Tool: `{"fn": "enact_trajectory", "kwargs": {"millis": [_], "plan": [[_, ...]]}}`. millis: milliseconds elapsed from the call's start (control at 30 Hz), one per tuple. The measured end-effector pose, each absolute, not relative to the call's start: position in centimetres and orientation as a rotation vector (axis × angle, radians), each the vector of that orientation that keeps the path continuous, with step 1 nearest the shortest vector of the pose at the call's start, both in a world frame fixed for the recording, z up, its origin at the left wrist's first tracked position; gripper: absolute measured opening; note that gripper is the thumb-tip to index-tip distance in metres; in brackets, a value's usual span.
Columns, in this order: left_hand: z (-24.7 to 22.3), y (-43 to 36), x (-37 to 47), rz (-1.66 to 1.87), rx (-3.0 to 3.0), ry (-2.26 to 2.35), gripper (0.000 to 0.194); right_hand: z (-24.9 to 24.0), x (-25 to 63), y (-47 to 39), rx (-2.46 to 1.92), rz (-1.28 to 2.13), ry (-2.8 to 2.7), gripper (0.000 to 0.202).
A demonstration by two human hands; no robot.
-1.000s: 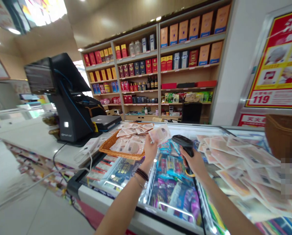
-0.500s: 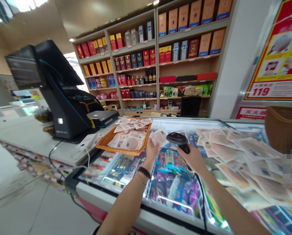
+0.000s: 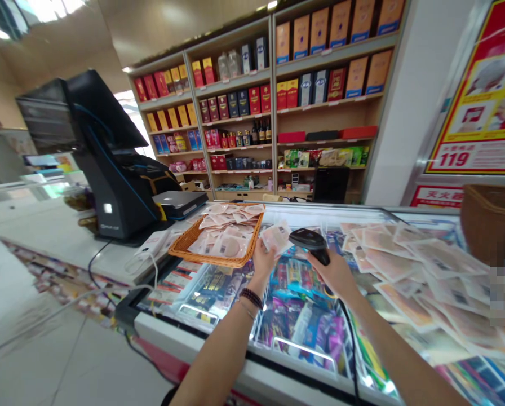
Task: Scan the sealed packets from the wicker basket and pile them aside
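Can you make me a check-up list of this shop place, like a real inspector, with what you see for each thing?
Surface: glass-topped case, with colourful bags inside.
Job's things: small see-through packet and black scanner, held close; wicker basket of similar packets beside them.
Clutter: loose pile of flat packets, overlapping, on the right.
Hands: left hand holds the small packet; right hand grips the scanner.
Cables: black cord hangs below the right hand; white cable lies left of the basket.
Surroundings: stocked shelves behind, black till left, red and yellow sign right.
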State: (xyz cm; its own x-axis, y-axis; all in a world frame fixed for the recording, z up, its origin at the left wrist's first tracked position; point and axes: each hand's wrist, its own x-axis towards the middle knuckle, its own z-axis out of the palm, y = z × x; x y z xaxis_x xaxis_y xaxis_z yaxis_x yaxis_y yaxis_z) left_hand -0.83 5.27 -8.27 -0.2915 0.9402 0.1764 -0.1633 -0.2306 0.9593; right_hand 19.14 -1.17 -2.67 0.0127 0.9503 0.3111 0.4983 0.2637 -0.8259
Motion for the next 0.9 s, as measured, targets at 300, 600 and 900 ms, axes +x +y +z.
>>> {"fn": "enact_trajectory", "kwargs": {"millis": [300,600,900], "plan": [[-8.2,6.8,-0.8,1.679,0.971,1.145,0.047,-1.8,22.8,-0.4,-1.284,0.632,-1.448,0.045],[-4.6,10.9,6.9,1.603,0.908,1.027,0.037,2.0,34.9,-3.1,-1.449,0.386,-1.248,0.045],[-0.6,12.2,21.5,1.303,1.093,0.696,0.035,1.4,41.1,-5.7,-1.483,0.339,-1.079,0.046]]}}
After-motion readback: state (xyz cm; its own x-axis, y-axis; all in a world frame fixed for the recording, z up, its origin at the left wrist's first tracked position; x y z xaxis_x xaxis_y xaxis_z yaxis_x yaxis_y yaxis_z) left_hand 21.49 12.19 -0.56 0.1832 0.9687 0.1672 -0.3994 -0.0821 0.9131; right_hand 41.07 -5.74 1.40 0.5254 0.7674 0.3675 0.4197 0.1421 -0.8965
